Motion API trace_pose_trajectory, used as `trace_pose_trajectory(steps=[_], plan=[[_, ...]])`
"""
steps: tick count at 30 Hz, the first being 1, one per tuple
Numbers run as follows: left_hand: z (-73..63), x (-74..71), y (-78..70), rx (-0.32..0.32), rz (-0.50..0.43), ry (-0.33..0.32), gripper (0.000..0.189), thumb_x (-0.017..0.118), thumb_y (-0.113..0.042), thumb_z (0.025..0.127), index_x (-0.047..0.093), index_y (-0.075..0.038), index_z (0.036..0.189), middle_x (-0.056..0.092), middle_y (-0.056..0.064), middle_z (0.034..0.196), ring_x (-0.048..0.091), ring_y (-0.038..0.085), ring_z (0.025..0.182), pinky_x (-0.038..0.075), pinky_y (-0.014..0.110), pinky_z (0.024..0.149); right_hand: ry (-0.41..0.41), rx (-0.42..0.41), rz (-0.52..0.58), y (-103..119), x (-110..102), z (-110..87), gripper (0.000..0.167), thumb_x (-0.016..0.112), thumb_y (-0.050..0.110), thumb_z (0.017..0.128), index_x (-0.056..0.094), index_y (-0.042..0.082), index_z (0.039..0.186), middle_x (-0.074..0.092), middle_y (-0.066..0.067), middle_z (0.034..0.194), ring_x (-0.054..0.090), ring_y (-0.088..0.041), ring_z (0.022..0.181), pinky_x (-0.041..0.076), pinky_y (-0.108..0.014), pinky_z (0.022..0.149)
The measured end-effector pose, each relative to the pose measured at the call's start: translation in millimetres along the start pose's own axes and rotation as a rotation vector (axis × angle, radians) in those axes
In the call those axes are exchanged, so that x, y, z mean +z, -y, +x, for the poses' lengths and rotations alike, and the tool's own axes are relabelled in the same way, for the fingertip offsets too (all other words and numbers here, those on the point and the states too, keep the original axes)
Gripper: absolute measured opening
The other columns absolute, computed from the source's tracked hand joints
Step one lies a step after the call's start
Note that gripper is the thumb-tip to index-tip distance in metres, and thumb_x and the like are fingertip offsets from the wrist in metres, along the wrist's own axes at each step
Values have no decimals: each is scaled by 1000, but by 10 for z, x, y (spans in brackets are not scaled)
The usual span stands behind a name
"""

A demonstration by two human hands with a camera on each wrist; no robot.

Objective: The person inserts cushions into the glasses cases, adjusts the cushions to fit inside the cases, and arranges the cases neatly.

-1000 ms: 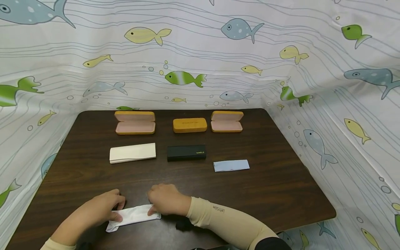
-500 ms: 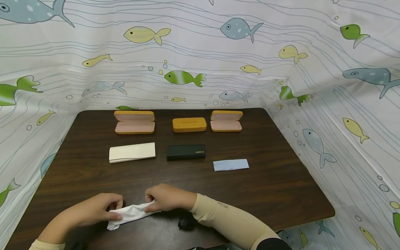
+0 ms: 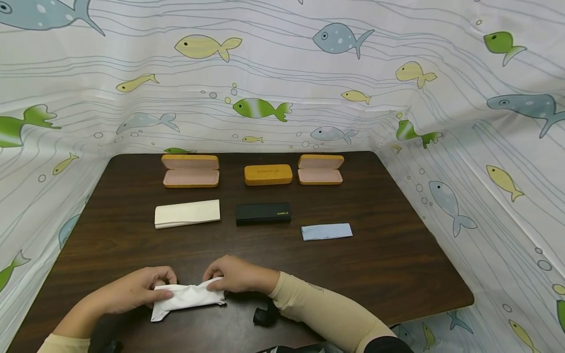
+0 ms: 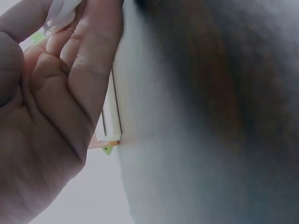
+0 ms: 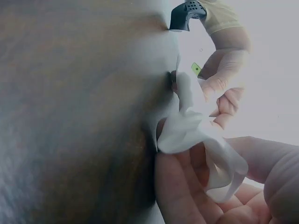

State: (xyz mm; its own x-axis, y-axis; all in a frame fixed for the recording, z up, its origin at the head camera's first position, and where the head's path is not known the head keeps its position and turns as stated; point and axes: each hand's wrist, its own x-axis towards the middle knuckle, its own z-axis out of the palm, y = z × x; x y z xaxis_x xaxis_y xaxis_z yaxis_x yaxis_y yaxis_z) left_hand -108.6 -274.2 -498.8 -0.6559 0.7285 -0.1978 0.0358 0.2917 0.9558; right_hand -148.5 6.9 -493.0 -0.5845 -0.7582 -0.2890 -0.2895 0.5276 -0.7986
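Two hands work at the near side of the dark wooden surface [image 3: 375,264], and between them stretches a long white cloth [image 3: 187,298]. The left hand [image 3: 134,293] pinches one end between thumb and curled fingers; the right hand [image 3: 238,274] has the other end gripped the same way. Whether the cloth's underside touches the wood, I can't tell. Seen from the right wrist, its near end falls in an open loop by the thumb.

Beyond the hands lies a row of three: a folded cream piece [image 3: 187,214] to the left, a black case [image 3: 263,214] in the middle, a folded pale-blue piece [image 3: 326,232] to the right. Farther back, a closed yellow case [image 3: 268,175] sits between two open ones, the left open case [image 3: 191,177] and the right open case [image 3: 320,176], both lined in pink. Fish-printed sheeting [image 3: 273,63] hangs behind.
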Motion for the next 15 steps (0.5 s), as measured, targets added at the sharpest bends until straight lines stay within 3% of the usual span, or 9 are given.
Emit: trace_pose_trajectory(steps=[6,15], plan=[[-8,-20,27,2,-40,20,13,53,-6,105,60,2,112,70,-1,85,66,8,72,58,33,55,62,84,339,-73,17,28,16,66,-1,97,72,-4,112,67,2,75,58,-6,59,54,-23,50],[-6,-54,-31,-50,-149,45,22,45,-7,108,59,5,119,71,7,90,67,14,75,58,32,58,90,135,435,-83,-84,43,19,65,2,98,73,-1,115,69,0,77,58,-9,62,51,-22,48]])
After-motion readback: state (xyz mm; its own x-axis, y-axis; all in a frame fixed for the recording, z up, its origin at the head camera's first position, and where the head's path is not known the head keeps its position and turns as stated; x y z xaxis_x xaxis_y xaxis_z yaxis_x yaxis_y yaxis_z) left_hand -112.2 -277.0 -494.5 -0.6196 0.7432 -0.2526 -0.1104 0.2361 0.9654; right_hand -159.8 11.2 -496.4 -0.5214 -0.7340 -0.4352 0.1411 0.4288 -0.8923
